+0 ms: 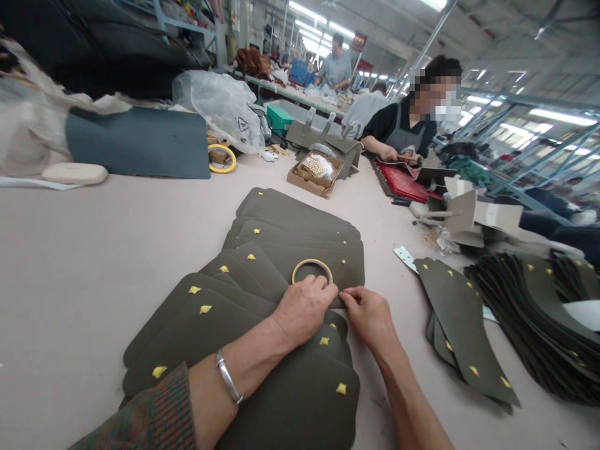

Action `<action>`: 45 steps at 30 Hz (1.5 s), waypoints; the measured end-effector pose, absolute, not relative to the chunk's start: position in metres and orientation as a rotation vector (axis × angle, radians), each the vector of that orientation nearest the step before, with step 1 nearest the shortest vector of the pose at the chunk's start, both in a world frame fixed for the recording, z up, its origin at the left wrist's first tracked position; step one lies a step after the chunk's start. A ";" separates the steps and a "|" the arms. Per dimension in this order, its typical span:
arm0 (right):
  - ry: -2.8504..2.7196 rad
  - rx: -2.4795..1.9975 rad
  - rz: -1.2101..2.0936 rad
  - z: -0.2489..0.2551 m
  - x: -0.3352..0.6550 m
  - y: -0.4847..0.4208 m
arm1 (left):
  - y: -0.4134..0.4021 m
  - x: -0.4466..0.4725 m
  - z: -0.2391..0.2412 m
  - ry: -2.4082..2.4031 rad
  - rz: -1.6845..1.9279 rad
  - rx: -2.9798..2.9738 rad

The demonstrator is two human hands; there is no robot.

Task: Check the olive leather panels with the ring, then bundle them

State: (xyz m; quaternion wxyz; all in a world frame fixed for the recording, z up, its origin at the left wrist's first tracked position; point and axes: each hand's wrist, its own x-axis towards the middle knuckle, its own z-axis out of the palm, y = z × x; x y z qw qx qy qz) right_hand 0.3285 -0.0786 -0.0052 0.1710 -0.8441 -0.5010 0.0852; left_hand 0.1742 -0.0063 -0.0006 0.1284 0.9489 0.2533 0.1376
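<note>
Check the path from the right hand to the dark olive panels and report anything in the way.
Nothing visible stands between the right hand and the dark olive panels: it is at their right edge. The left hand, at the yellow tape roll, is beside it but leaves that side open.

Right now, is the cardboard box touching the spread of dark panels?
Apart. The head view shows bare table between the cardboard box and the far edge of the dark panels.
</note>
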 end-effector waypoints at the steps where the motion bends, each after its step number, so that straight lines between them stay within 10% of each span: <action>1: -1.404 -2.399 0.230 -0.006 0.326 -0.081 | -0.006 0.173 0.000 0.738 0.433 2.748; 15: -1.810 -1.997 0.639 0.020 0.338 -0.114 | 0.012 0.166 0.000 0.493 0.947 2.456; 38: -1.741 -1.655 -0.257 0.002 0.314 -0.090 | 0.007 0.165 0.003 0.494 0.645 2.586; 45: -1.206 -1.773 0.324 0.000 0.304 -0.086 | 0.002 0.168 0.003 0.585 0.758 2.743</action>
